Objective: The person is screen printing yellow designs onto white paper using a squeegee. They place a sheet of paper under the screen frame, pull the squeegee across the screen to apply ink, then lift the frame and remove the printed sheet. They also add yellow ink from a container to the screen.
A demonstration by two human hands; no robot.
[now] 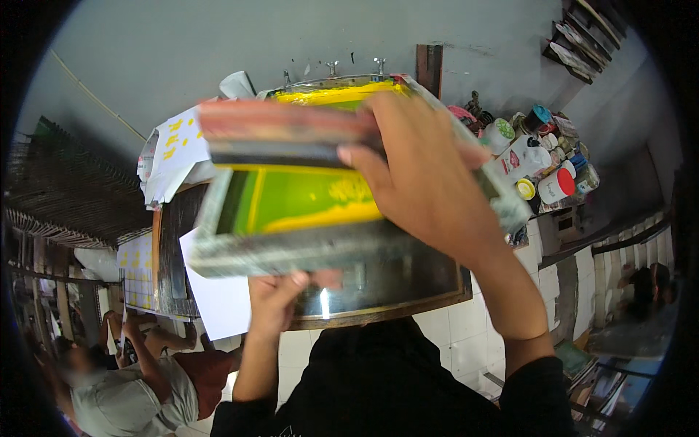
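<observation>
My right hand (pixel 426 175), at two o'clock from the middle of my view, is clamping the squeegee (pixel 280 131), thumb and fingers closing around its right end. The squeegee's reddish body is stretching out toward eleven o'clock, showing blurred, with its dark blade lying lengthwise below and yellow colour edging its underside. It is sitting over the screen frame (pixel 291 251), whose green mesh (pixel 284 193) is filling the centre of my view. Yellow ink (pixel 320 215) is lying in a band along the mesh toward six o'clock, and more is smearing the frame's far end at twelve o'clock.

My left hand (pixel 271 300) is resting between seven and eight o'clock, just below the frame's near rail. Its thumb is pointing up toward that rail, but I am not seeing enough of the fingers to tell whether they are gripping the frame.

Below the near rail, a glass-topped table (pixel 408 280) is showing its wooden edge at six o'clock. A blank white sheet (pixel 211 291) is poking out from behind the frame at eight o'clock, its lower part hanging past the table edge. Sheets with yellow prints (pixel 178 138) are lying at ten o'clock. Jars and bottles (pixel 557 186) are crowding together between two and three o'clock. Farther out at eight o'clock, another person (pixel 120 397) in a grey top is sitting low.
</observation>
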